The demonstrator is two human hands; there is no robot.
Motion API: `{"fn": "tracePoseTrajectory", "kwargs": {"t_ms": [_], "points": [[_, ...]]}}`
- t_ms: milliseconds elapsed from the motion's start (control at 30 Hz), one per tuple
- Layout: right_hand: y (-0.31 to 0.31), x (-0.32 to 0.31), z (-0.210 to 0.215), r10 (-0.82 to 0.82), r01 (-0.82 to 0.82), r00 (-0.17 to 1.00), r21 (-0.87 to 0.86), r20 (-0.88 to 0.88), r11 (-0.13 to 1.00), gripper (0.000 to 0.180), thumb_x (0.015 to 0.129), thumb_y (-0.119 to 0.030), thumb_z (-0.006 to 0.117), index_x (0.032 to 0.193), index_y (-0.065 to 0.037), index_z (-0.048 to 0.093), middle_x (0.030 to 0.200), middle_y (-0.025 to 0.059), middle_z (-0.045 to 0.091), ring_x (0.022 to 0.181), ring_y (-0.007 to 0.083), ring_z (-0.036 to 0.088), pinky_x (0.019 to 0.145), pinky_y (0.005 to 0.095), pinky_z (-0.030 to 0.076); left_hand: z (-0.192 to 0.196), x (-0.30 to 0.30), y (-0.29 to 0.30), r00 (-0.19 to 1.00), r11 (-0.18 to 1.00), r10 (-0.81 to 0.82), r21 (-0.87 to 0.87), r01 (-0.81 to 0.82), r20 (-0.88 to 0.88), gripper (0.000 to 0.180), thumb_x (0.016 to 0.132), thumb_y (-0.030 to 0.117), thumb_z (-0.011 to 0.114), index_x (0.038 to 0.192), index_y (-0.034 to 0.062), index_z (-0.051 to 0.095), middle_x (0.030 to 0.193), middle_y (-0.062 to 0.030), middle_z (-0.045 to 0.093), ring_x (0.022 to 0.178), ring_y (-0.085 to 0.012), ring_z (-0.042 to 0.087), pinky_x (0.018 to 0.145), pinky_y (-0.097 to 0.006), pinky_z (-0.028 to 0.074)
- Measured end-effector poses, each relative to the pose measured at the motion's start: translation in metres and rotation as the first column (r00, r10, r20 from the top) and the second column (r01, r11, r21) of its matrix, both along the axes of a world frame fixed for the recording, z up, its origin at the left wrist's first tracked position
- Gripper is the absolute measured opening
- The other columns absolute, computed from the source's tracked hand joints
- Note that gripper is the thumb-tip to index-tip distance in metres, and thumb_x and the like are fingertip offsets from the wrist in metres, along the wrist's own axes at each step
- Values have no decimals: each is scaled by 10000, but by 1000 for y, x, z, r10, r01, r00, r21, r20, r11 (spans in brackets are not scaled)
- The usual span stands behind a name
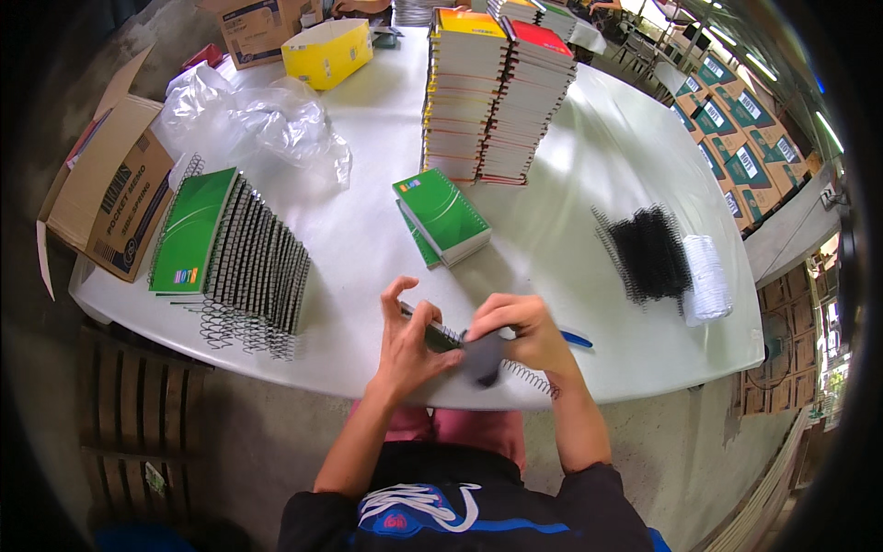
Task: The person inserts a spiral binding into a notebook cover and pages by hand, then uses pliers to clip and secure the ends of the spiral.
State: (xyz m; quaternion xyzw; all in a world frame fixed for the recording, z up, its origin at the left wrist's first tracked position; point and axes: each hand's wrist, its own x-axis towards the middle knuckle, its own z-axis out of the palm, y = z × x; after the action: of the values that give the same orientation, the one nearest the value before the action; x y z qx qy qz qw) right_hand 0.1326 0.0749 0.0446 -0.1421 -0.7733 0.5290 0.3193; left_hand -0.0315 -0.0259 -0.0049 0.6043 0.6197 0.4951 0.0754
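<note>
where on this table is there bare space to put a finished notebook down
The widest bare patch of the table lies right of the tall notebook stacks, above the black coils. Another lies between the leaning green notebooks and the small green pile. The near edge around both hands is crowded.

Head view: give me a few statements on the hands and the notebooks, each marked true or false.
1. Both hands, left hand and right hand, hold a notebook with a wire spiral. True.
2. A green notebook lies alone mid-table. True.
3. The tall notebook stacks stand on the floor. False: they stand on the white table.
4. The yellow box is beside the right hand. False: it sits at the far edge.
</note>
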Motion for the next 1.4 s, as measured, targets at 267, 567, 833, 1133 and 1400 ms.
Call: {"fn": "tracePoseTrajectory", "kwargs": {"t_ms": [267, 567, 833, 1133, 1400], "points": [[8, -14, -7, -148, 133, 978, 102, 150, 986, 259, 621, 109, 608, 825, -22, 700, 797, 117, 659, 708, 213, 646, 648, 278, 495, -21, -5, 9, 932, 999, -50, 21, 46, 360, 927, 394, 357, 938, 1003, 88, 292, 1068, -144, 353, 1008, -269, 407, 818, -370, 416], [5, -30, -7, -206, 196, 956, 66, 211, 978, 258, 621, 109, 625, 836, -14, 696, 795, 125, 665, 716, 189, 641, 649, 291, 490, -28, -6, 11, 920, 992, -121, 67, 103, 374, 972, 383, 400, 937, 968, 86, 227, 988, -105, 337, 949, -231, 384, 831, -343, 374], [29, 13, -21, -644, 555, 746, 376, 171, 742, 283, 674, 70, 594, 916, -43, 686, 906, 149, 656, 864, 305, 631, 779, 352, 497, -29, -10, 5, 921, 998, -68, 10, 69, 383, 814, 557, 317, 897, 963, 82, 232, 924, -75, 335, 856, -192, 358, 798, -306, 366], [-56, 92, -41, -827, 356, 376, 759, 417, 545, 554, 847, -246, 617, 1354, -117, 432, 1356, 165, 407, 1204, 388, 390, 1043, 452, 264, 10, 2, 0, 713, 978, -104, 201, -54, 693, 482, 699, 36, 797, 1081, 49, 503, 828, -31, 608, 736, -95, 569, 699, -230, 436], [-102, 39, 3, -674, 631, 734, 283, 83, 722, 378, 886, -229, 573, 1249, -128, 563, 1130, 158, 487, 992, 314, 487, 932, 469, 337, 32, 16, -6, 917, 934, 52, 307, -185, 394, 647, 672, 51, 818, 1226, 62, 483, 778, -50, 668, 652, -95, 610, 618, -234, 456]]}}
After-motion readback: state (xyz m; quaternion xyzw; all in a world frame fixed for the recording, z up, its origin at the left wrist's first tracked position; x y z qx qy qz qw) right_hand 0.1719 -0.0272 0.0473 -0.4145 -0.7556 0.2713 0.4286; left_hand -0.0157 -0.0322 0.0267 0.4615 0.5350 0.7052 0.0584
